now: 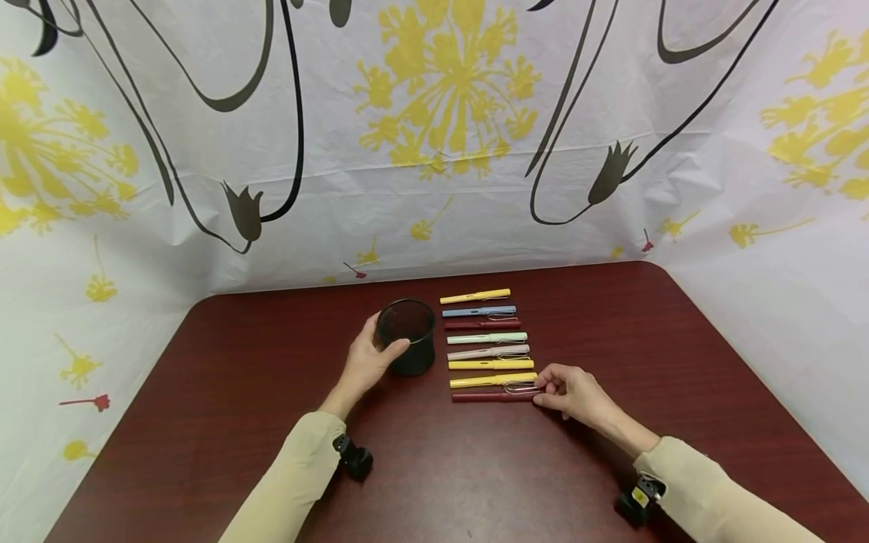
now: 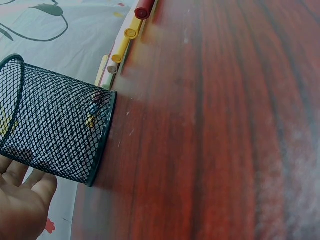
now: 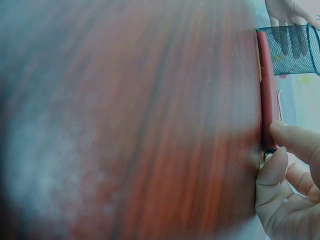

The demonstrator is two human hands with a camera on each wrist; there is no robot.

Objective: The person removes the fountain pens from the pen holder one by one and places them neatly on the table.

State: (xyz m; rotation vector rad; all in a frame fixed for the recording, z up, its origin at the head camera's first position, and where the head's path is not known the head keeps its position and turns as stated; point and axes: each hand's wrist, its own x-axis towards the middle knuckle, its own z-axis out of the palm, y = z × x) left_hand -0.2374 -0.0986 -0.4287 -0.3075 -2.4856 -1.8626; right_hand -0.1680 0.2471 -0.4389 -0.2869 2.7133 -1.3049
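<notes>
A black mesh pen cup (image 1: 411, 351) stands upright on the table, left of a column of pens. My left hand (image 1: 366, 362) grips its left side, thumb toward me and fingers behind; the left wrist view shows fingers (image 2: 44, 186) against the mesh. My right hand (image 1: 573, 396) pinches the right, clip end of the nearest pen, a dark red one (image 1: 489, 397), which lies flat. In the right wrist view thumb and finger meet at the end of this red pen (image 3: 269, 100). Just beyond it lies a yellow pen (image 1: 485, 381).
Farther back in the column lie another yellow pen (image 1: 485, 365), a pale grey-pink pen (image 1: 483, 353), a mint pen (image 1: 482, 338), a second dark red pen (image 1: 478, 326), a blue pen (image 1: 475, 311) and a yellow pen (image 1: 475, 296). A patterned sheet (image 1: 326, 196) hangs behind the dark wood table (image 1: 224, 377).
</notes>
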